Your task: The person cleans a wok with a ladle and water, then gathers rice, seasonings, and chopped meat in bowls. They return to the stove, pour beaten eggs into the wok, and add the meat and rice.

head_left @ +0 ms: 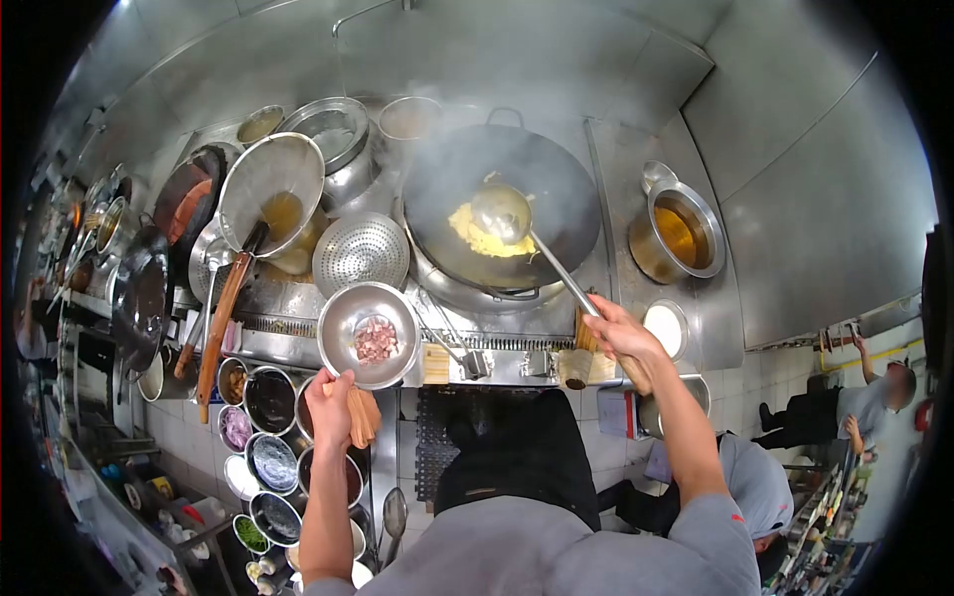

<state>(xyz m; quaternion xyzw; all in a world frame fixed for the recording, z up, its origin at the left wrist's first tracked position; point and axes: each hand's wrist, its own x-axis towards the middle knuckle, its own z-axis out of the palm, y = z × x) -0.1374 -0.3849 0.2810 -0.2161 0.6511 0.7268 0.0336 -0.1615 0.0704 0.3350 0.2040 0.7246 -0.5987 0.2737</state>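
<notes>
My left hand [330, 405] grips the near rim of a steel bowl [338, 320] that holds small pieces of pinkish diced meat [376, 341]. A folded orange-brown cloth [364, 415] is by the fingers of that hand. The bowl is held in front of the stove, left of the wok. My right hand [624, 333] is closed round the handle of a ladle [502, 214]. The ladle's head is inside the large dark wok [566, 179], over yellow egg [472, 236]. Steam rises from the wok and blurs its far side.
A pot of oil [676, 234] and a bowl of white contents [665, 330] stand right of the wok. To its left are a perforated skimmer [361, 254] and a wooden-handled strainer [273, 179]. Several ingredient containers [273, 462] sit lower left. Two other people [750, 487] are at the right.
</notes>
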